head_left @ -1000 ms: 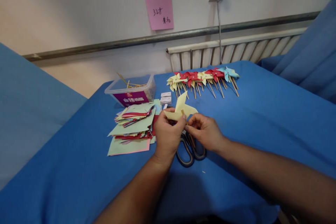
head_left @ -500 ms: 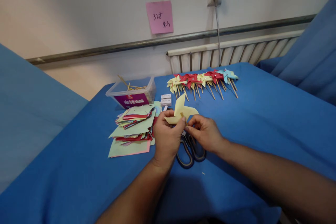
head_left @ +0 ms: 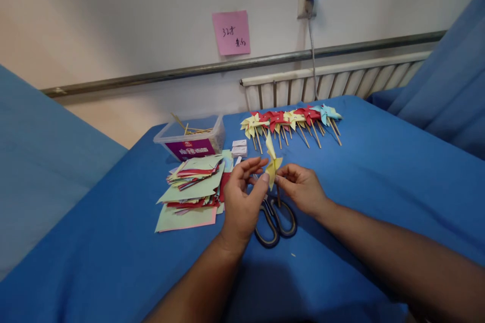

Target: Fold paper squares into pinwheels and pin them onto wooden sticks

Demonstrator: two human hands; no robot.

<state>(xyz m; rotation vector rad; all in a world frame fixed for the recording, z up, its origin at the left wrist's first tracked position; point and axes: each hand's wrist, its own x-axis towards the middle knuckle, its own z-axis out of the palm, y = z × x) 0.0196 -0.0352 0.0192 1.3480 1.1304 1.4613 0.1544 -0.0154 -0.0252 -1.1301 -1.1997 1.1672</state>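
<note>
A yellow paper pinwheel (head_left: 273, 165) is held up side-on between my hands, its stick slanting down below it. My right hand (head_left: 303, 189) is closed in a pinch on the pinwheel at its right side, near the stick. My left hand (head_left: 244, 197) has its fingers and thumb apart at the left of the blades; the thumb tip is at the paper's edge. Under the hands, scissors (head_left: 270, 232) with dark handles lie on the blue cloth (head_left: 333, 272), their blades partly hidden by my left hand.
Finished pinwheels (head_left: 278, 120) in yellow, red and blue lie in a row at the back. A clear plastic box (head_left: 189, 136) holds thin sticks. Stacked coloured paper (head_left: 191, 186) lies in front of it, with small white boxes (head_left: 239, 148) alongside. A radiator (head_left: 333, 78) stands behind.
The pinwheel has turned from facing me to side-on, and its stick now shows below. My left fingers have opened away from the paper, while my right hand keeps its pinch.
</note>
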